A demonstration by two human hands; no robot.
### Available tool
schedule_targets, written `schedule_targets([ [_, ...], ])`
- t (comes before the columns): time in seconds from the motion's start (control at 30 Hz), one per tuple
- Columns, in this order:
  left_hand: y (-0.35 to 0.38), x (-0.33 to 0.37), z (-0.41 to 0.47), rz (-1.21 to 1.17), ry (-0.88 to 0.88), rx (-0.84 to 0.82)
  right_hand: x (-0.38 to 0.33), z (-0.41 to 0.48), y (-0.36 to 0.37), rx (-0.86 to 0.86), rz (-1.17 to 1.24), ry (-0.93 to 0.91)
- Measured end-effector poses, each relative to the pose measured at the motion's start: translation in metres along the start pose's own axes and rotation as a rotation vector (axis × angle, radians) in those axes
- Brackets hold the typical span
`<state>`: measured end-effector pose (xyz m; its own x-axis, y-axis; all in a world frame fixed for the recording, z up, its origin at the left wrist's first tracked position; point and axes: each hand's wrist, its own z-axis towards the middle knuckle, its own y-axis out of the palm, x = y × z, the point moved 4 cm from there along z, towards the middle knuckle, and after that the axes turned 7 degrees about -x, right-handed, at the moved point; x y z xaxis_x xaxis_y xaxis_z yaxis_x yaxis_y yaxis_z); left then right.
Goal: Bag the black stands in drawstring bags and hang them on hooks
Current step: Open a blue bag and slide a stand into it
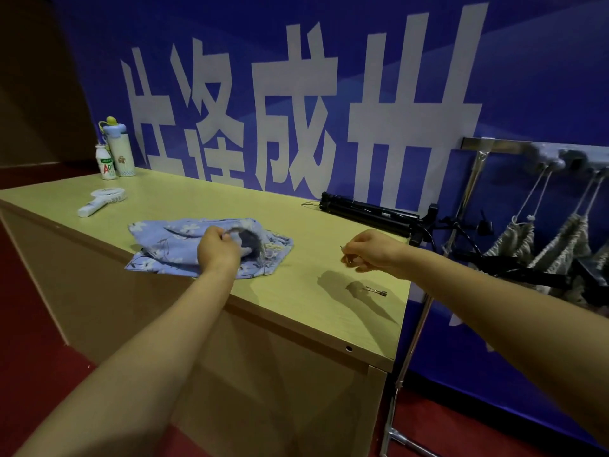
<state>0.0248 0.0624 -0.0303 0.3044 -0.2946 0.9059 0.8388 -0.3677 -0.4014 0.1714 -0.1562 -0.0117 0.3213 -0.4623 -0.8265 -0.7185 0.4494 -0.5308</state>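
A blue floral drawstring bag (164,239) lies flat on the wooden table (296,291). My left hand (217,249) pinches the rim of its dark open mouth and holds it up. My right hand (365,252) hovers above the table to the right, fingers pinched on a small thin metal object. A black stand (369,214) with folded legs lies at the table's far right edge. On the right, two grey bags (514,242) (563,249) hang by cords from a hook rail (527,150).
A small metal pin (375,291) lies on the table below my right hand. At the far left corner stand a white bottle (120,153) and a small drink bottle (106,163), with a white handheld fan (102,201) in front. A metal pole (412,341) supports the rail.
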Motion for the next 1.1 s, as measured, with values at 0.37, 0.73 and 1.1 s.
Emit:
schedule_targets([
  [0.37, -0.028, 0.047, -0.021, -0.039, 0.259, -0.065, -0.056, -0.026, 0.034, -0.001, 0.236, -0.171],
  [0.73, -0.067, 0.127, -0.065, 0.105, 0.548, 0.076, -0.140, -0.090, 0.072, -0.007, -0.106, -0.609],
  [1.1, -0.075, 0.140, -0.104, 0.046, 0.062, -0.793, -0.126, -0.107, 0.019, 0.104, -0.020, -0.443],
])
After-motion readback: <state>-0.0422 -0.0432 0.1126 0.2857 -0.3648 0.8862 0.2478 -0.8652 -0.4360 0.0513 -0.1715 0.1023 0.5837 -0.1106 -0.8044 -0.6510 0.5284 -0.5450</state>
